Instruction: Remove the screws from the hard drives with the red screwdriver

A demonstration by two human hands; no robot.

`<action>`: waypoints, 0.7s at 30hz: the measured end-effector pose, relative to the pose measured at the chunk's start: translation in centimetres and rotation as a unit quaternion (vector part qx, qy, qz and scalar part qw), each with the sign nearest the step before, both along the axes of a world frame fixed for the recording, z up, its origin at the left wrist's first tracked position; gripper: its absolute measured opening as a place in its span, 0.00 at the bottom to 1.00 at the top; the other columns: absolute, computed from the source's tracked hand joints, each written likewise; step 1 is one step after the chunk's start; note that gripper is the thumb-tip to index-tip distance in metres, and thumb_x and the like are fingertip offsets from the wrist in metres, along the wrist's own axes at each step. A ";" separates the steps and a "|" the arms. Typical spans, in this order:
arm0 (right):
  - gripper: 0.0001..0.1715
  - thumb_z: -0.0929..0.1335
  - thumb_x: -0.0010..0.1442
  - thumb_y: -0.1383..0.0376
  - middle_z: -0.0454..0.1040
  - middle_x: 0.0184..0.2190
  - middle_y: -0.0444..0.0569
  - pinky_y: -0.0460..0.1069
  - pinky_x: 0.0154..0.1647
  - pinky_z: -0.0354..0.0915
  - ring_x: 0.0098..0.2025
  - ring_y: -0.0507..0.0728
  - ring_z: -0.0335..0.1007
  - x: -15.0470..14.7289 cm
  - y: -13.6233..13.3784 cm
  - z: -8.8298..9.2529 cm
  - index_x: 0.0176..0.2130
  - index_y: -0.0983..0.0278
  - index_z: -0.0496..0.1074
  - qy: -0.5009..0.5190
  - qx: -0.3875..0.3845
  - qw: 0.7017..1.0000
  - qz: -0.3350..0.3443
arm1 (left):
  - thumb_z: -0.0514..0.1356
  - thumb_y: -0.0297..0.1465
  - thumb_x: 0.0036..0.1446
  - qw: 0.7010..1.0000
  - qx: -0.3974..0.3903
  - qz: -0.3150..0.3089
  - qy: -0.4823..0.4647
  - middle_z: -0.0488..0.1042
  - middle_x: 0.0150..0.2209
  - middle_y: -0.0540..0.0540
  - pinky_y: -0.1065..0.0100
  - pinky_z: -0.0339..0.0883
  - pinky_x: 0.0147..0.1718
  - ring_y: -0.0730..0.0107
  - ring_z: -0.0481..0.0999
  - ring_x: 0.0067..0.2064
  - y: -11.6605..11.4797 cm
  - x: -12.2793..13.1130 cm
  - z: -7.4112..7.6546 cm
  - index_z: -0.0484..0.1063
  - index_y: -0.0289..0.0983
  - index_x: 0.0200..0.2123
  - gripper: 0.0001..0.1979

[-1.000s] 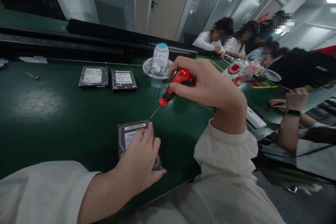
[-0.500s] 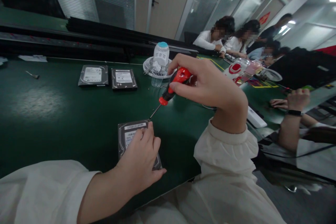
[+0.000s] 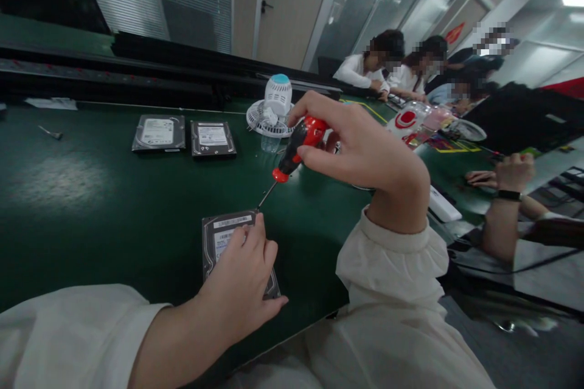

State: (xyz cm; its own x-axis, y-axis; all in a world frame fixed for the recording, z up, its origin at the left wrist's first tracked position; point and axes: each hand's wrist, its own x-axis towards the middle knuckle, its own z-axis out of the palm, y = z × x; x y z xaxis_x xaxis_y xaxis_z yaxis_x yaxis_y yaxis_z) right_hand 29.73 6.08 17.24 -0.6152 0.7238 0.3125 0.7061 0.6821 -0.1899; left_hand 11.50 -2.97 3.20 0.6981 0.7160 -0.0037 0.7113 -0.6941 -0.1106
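Note:
A hard drive (image 3: 210, 237) with a white label lies on the green table in front of me. My left hand (image 3: 249, 267) grips it from above, fingers across the label and thumb by its near right edge, hiding much of the drive. In my right hand (image 3: 347, 140) is a red and black screwdriver (image 3: 292, 155), tilted, its handle wrapped by thumb and fingers. The tip meets the drive's far right corner, close to my left fingertips; any screw there is too small to see.
Two more hard drives, one (image 3: 158, 132) beside the other (image 3: 212, 138), lie farther back. A white fan (image 3: 277, 97) and a clear cup (image 3: 271, 144) stand beyond the screwdriver. A white box (image 3: 443, 203) lies at right, near another person's hand (image 3: 515, 171). Several people sit at the back.
The view has shifted slightly. Both hands, the screwdriver and the hard drive keep nearly the same pose, with the tip still at the corner.

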 end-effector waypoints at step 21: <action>0.13 0.67 0.60 0.61 0.73 0.36 0.46 0.47 0.39 0.58 0.34 0.49 0.62 -0.1 -0.1 0.2 0.44 0.66 0.71 -0.003 -0.011 1.000 -0.006 | 0.59 0.57 0.55 1.000 -0.011 -0.004 -0.010 0.64 0.65 0.17 0.45 0.63 0.53 0.30 0.69 0.62 0.0 -0.1 -0.1 0.77 0.25 0.50 0.39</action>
